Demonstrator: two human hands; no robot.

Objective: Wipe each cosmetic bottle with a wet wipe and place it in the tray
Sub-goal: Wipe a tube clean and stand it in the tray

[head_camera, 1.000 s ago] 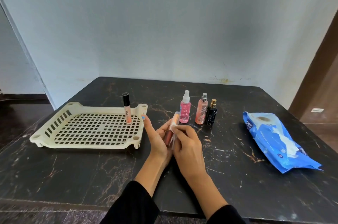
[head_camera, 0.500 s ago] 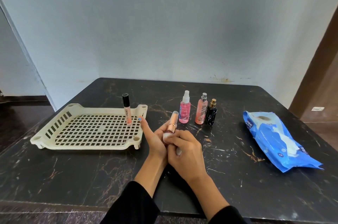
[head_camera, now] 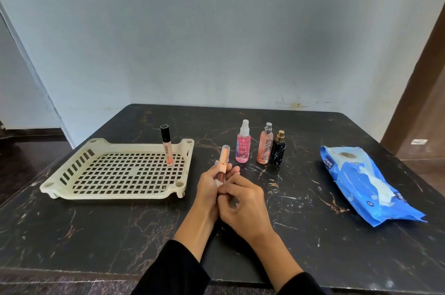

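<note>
Spreading under everything is the black marble-look tabletop (head_camera: 96, 234), which keeps our things within reach. On its left sits the cream slotted plastic tray (head_camera: 115, 196), already holding one upright black-capped lip gloss tube (head_camera: 167, 148) near its far right corner. At the right lies the blue wet-wipe pack (head_camera: 366, 179), well apart, so wipes stay handy. Between them three spray bottles wait in a row: pink with white cap (head_camera: 243, 142), peach with silver cap (head_camera: 265, 145), and black with gold cap (head_camera: 278, 150). Our left hand (head_camera: 209, 188) has its grip clamped on the rose-gold-capped lip gloss tube (head_camera: 223, 160), held upright above the tabletop. Our right hand (head_camera: 243, 208) pinches the white wet wipe (head_camera: 219, 184) round the tube's lower end, evidently to clean it.
</note>
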